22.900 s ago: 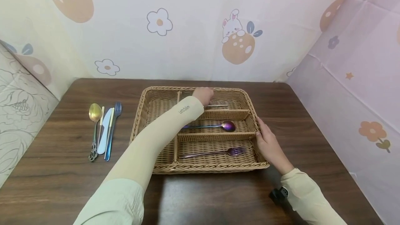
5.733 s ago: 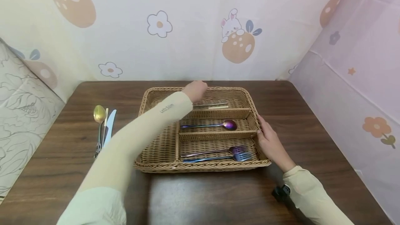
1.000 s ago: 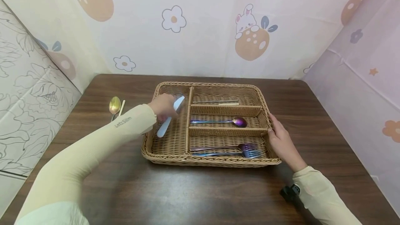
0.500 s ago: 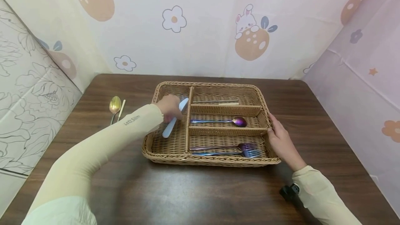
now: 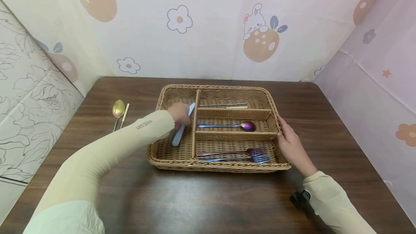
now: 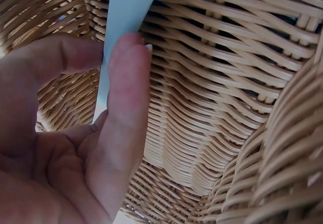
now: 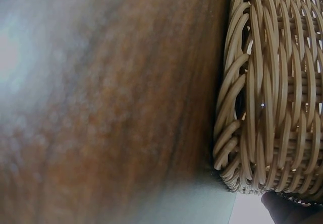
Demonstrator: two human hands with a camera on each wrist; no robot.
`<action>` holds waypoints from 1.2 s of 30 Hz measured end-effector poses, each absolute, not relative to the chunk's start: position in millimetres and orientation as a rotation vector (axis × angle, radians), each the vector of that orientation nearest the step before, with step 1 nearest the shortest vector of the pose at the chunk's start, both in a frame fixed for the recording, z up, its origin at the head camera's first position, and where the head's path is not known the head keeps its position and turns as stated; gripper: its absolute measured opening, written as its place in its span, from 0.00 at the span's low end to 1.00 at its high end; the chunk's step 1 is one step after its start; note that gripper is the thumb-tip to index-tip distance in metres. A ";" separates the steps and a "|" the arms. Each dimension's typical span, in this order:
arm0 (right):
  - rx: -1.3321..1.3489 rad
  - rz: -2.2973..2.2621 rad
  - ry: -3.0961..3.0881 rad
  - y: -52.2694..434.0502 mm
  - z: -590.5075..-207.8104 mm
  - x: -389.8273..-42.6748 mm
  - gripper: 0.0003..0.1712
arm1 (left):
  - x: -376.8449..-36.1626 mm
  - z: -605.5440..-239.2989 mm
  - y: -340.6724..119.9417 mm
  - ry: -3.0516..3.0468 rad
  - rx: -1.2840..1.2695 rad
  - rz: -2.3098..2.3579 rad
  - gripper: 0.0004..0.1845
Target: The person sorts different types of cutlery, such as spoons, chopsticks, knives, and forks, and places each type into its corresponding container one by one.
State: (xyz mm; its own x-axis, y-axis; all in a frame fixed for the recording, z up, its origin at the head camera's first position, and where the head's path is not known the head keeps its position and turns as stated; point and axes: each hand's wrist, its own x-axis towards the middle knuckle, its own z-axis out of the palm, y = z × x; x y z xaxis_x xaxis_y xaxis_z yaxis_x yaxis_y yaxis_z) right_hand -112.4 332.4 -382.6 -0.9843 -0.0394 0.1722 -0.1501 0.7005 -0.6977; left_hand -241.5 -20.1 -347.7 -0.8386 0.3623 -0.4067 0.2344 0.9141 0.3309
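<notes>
A wicker basket (image 5: pixel 217 167) with dividers stands on the brown table. My left hand (image 5: pixel 183 116) is inside its long left compartment and pinches a pale blue knife (image 5: pixel 178 137) between thumb and forefinger. The knife slants, with its tip by the divider. The left wrist view shows the fingers (image 6: pixel 126 108) pressed on the flat blue knife (image 6: pixel 128 12) just above the weave (image 6: pixel 227 108). My right hand (image 5: pixel 290 147) rests flat against the basket's right rim. The right wrist view shows only the basket's outer wall (image 7: pixel 267 108) and the table (image 7: pixel 126 108).
The right compartments hold a slim silver utensil (image 5: pixel 224 105) at the back, a purple spoon (image 5: pixel 248 125) in the middle, and a purple fork (image 5: pixel 256 151) and a blue fork (image 5: pixel 261 159) at the front. A gold spoon (image 5: pixel 118 109) and a cream-handled piece (image 5: pixel 125 113) lie left of the basket.
My left hand has carried the blue knife rightward and lower into the left compartment, close to the divider. The right hand and the basket have stayed still.
</notes>
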 end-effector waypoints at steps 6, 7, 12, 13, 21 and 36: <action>0.163 1.152 -2.757 331.2 -382.1 -113.0 0.31 | -241.2 -349.5 -19.9 2.603 0.429 0.377 0.04; 0.163 1.154 -2.760 331.1 -381.9 -113.0 0.31 | -241.3 -349.8 -19.8 2.600 0.427 0.373 0.04; 0.155 1.164 -2.776 330.0 -380.5 -113.0 0.31 | -241.1 -350.4 -18.3 2.577 0.395 0.349 0.02; 0.154 1.164 -2.779 329.8 -380.5 -113.2 0.31 | -241.1 -350.5 -18.2 2.573 0.389 0.351 0.02; 0.148 1.174 -2.800 329.1 -382.6 -114.0 0.31 | -238.8 -341.6 -27.5 2.614 0.444 0.376 0.02; 0.143 1.155 -2.814 334.3 -382.7 -113.6 0.31 | -240.7 -283.9 -97.4 2.773 0.312 0.465 0.14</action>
State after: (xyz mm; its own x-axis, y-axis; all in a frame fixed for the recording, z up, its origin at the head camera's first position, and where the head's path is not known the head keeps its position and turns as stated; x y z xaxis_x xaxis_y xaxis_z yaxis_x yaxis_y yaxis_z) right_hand -113.6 334.3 -382.7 -0.9909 -0.0498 0.1249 -0.1232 0.7085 -0.6949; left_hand -240.7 -97.4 -283.9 -0.9277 0.2618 -0.2660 0.1607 0.9235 0.3484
